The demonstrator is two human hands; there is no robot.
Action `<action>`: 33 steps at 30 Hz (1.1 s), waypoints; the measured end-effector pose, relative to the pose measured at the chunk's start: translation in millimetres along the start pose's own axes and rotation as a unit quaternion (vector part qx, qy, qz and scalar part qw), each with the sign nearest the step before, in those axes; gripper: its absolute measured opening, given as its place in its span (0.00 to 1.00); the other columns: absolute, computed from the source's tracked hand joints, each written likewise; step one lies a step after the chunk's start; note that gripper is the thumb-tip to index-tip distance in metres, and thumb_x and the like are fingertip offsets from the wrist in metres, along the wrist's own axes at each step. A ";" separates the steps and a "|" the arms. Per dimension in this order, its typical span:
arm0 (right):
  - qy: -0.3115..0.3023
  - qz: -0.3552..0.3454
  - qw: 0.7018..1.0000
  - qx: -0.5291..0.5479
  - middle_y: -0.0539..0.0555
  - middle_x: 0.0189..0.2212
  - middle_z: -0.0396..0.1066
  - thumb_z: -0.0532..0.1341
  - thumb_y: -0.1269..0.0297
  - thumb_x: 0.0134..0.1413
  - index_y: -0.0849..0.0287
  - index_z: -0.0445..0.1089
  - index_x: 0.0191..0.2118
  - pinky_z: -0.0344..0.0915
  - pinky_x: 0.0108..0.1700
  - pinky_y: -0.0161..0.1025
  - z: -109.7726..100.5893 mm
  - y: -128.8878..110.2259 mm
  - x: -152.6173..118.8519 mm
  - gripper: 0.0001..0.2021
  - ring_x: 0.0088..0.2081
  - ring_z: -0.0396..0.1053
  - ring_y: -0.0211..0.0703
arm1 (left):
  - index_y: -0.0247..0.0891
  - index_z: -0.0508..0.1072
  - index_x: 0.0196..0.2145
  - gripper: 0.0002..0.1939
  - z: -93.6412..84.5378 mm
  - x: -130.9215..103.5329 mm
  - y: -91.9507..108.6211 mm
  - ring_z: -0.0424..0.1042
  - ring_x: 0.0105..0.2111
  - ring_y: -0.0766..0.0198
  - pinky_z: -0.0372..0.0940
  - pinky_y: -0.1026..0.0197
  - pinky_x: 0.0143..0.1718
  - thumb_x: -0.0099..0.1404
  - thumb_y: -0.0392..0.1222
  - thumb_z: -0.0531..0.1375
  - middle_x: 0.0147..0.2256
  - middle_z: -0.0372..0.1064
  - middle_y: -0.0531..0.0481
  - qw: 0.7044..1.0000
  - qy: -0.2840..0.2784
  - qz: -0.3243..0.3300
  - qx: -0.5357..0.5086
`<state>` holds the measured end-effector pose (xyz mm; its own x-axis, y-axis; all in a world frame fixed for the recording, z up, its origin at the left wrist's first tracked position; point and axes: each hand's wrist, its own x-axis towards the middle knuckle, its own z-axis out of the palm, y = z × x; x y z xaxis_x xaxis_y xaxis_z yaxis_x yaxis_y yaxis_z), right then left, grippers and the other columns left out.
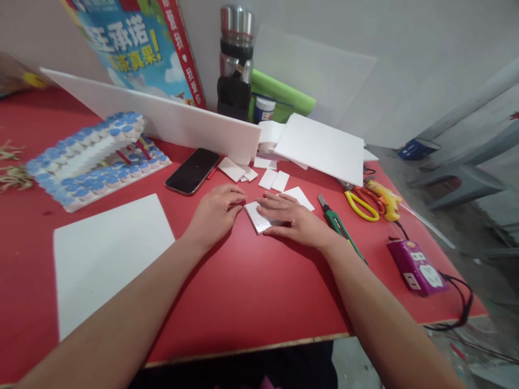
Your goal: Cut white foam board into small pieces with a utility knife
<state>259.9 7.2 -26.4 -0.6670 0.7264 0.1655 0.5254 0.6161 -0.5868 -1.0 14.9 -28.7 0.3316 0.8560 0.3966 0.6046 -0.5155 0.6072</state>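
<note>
My right hand [290, 219] lies flat with fingers stretched out over a small shiny white square piece [255, 217], covering most of it. Beside that piece's left edge, my left hand [217, 213] rests on the table with its fingers curled together. Whatever may be between those fingers is hidden. Another white foam board piece [300, 198] shows just beyond my right hand. Several small white rectangles [267, 178] lie past both hands. To the right is a green utility knife [338, 224], its blade end pointing away from me.
The red table [243, 302] also carries a black phone [192, 171], a blue-and-white model [97, 156], a large white sheet [109, 259], stacked white boards [322, 148], yellow-handled pliers [360, 204], a yellow glue gun [387, 200] and a purple power box [417, 267]. A long white board [162, 113] stands upright behind.
</note>
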 end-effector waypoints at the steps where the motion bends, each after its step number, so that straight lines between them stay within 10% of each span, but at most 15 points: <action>1: 0.000 -0.001 1.000 -0.001 0.52 0.71 0.64 0.70 0.56 0.66 0.42 0.71 0.67 0.48 0.76 0.65 0.1 0.0 0.1 0.26 0.76 0.52 0.54 | 0.37 0.83 0.41 0.10 0.2 0.3 -0.5 0.79 0.47 0.53 0.73 0.50 0.51 0.71 0.34 0.60 0.47 0.81 0.43 1.000 -0.002 0.002 0.002; 33: -0.004 0.013 1.000 0.006 0.53 0.72 0.63 0.71 0.54 0.65 0.45 0.71 0.67 0.46 0.77 0.62 0.2 -1.6 3.1 0.27 0.77 0.51 0.53 | 0.38 0.82 0.42 0.13 0.4 -3.3 7.3 0.78 0.47 0.52 0.73 0.48 0.51 0.75 0.41 0.56 0.46 0.80 0.43 0.999 -0.025 0.025 0.014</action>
<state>256.9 8.3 -25.1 -0.6581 0.7391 0.1434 0.5357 0.5935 -0.6007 2.6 8.4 -25.9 0.3971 0.8308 0.3900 0.6070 -0.5565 0.5673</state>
